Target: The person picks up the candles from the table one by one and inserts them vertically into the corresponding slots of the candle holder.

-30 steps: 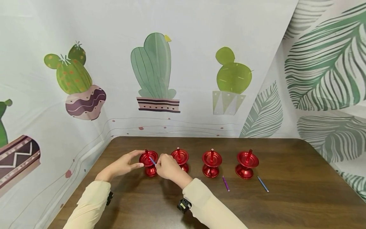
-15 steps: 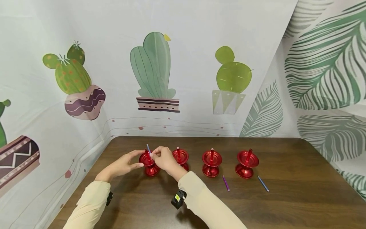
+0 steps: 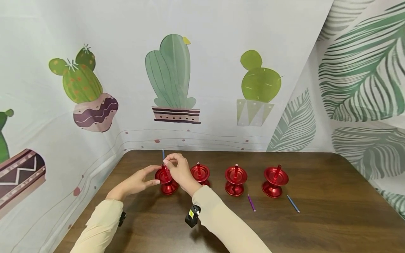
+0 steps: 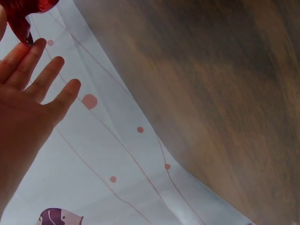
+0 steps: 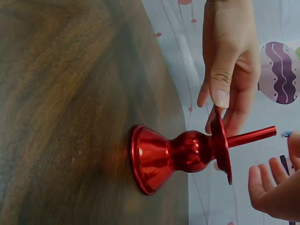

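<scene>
Four-fingered side and thumb of my left hand (image 3: 136,181) hold the dish of the leftmost red metal candle holder (image 3: 169,188) from its left, at the rim. A red tube (image 5: 253,136) rises from the middle of that dish. Over it, my right hand (image 3: 180,173) pinches a thin blue candle (image 3: 163,154) between thumb and fingertips, upright. The candle's lower tip (image 5: 285,134) shows just beyond the tube's open top in the right wrist view, with a small gap between. In the left wrist view, fingertips (image 4: 41,43) touch the shiny red rim.
Three more red candle holders, the second (image 3: 205,171), third (image 3: 234,189) and fourth (image 3: 272,189), stand in a row to the right. A purple candle (image 3: 251,202) and another blue candle (image 3: 293,203) lie on the brown table (image 3: 332,225). A printed cloth (image 3: 215,77) hangs behind.
My right hand has turned the blue candle from slanted to upright and raised it above the leftmost holder's tube. My left hand stays at the dish.
</scene>
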Demonstrator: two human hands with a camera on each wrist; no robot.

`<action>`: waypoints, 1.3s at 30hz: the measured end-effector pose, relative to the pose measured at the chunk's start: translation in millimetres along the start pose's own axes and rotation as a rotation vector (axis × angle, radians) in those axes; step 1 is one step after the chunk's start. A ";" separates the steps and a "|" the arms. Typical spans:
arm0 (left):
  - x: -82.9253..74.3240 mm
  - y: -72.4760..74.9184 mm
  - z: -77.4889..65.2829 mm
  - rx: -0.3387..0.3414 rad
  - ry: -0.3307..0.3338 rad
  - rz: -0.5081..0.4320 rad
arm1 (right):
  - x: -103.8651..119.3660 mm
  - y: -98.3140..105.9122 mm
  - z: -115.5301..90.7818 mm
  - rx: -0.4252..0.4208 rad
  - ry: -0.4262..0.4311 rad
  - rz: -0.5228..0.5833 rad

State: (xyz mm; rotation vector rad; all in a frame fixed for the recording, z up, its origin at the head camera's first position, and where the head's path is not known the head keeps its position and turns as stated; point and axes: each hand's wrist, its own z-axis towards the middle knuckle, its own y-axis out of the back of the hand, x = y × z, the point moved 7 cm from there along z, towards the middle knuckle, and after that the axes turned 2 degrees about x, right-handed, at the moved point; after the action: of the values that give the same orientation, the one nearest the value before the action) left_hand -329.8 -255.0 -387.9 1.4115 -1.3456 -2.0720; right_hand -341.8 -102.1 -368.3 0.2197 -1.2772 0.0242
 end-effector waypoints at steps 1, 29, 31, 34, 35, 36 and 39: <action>0.2 0.0 0.2 -0.001 0.001 0.004 | 0.3 -0.8 1.1 -0.007 0.014 -0.001; 3.6 -1.5 1.3 0.000 -0.009 0.016 | 0.3 -10.3 -3.9 0.000 0.271 -0.157; 4.1 -1.6 1.3 0.000 -0.008 0.014 | -0.6 -10.5 -4.3 -0.001 0.273 -0.156; 5.0 -2.0 0.9 -0.002 -0.007 0.008 | -1.4 -10.6 -5.4 0.006 0.272 -0.147; 5.2 -2.1 0.7 -0.004 -0.008 0.008 | -1.4 -10.5 -5.6 0.009 0.271 -0.146; 5.3 -2.2 0.6 -0.005 -0.010 0.008 | -1.2 -10.0 -6.1 0.011 0.272 -0.144; 4.9 -2.3 0.4 -0.010 -0.012 0.004 | 0.9 -9.3 -6.8 0.027 0.273 -0.142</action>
State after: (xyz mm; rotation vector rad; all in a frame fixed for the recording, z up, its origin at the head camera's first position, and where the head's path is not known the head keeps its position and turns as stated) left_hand -331.9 -256.9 -392.5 1.3934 -1.3402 -2.0848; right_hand -333.8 -110.1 -370.7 0.3186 -0.9877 -0.0484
